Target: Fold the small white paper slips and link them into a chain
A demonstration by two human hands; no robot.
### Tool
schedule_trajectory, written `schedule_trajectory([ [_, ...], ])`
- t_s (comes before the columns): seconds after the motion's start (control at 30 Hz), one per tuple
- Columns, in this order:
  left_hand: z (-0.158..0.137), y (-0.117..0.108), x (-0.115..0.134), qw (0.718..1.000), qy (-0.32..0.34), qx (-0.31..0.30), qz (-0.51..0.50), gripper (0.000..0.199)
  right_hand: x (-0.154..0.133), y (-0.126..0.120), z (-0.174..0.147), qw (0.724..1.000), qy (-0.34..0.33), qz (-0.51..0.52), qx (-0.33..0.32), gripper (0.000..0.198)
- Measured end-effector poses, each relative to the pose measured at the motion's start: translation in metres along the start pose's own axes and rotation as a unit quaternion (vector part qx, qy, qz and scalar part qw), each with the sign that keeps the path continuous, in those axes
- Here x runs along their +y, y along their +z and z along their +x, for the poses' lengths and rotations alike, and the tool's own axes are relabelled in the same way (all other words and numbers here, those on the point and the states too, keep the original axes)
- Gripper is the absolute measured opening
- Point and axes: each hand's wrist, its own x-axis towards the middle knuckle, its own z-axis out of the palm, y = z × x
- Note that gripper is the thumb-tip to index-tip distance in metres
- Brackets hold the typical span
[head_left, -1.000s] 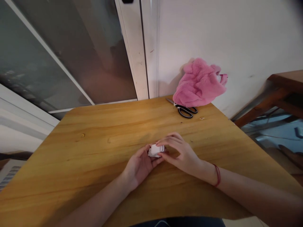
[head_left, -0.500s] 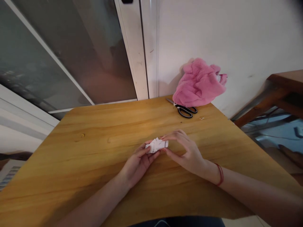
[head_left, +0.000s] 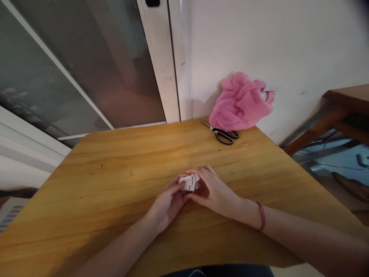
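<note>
Wood-topped table [head_left: 121,150] extends from the near edge of the view to a white wall [head_left: 276,42] and a glazed panel [head_left: 121,69] in a white frame. Slip stack [head_left: 189,182], made up of small white pieces in an uneven fan, is located above the table's near-middle area, between the two hands. Left hand [head_left: 167,202] grips the stack at its left end: thumb on the upper face, fingers beneath. Right hand [head_left: 219,192] is curved around the right end, thumb on the near side and fingers on the far side; whether it closes on the pieces cannot be determined. A red band [head_left: 262,216] encircles the right wrist. Black-handled scissors [head_left: 224,136] lie beyond the right hand, blades directed toward the far left, at the near edge of a pink cloth [head_left: 242,104] heaped against the wall. A pale scrap [head_left: 244,144] lies just to the right of the handles; a small yellow piece [head_left: 99,166] lies well to the left. Wood surface continues on both sides of the hands. Beyond the right table edge stands brown wooden furniture [head_left: 348,98].
</note>
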Motion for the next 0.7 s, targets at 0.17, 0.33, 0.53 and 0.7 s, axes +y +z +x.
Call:
schedule_trajectory([
  [0.17,-0.0007,0.0018,-0.001,1.0,-0.014,-0.005,0.002,0.027,0.0019,0.0017,-0.0005,1.0,-0.011,0.01,0.025,0.037],
  [0.33,-0.0001,0.0012,-0.0024,1.0,-0.016,-0.015,0.005,0.032,0.0026,0.0038,-0.0013,1.0,-0.021,0.011,0.017,0.034],
  [0.53,-0.0009,0.0015,-0.0032,1.0,-0.013,-0.017,-0.002,0.036,0.0042,0.0047,-0.0027,0.999,0.001,0.018,0.034,0.04],
  [0.7,-0.0019,0.0025,-0.0021,0.999,-0.013,-0.03,-0.007,0.026,0.0026,0.004,-0.0027,1.0,-0.011,0.014,0.025,0.032],
])
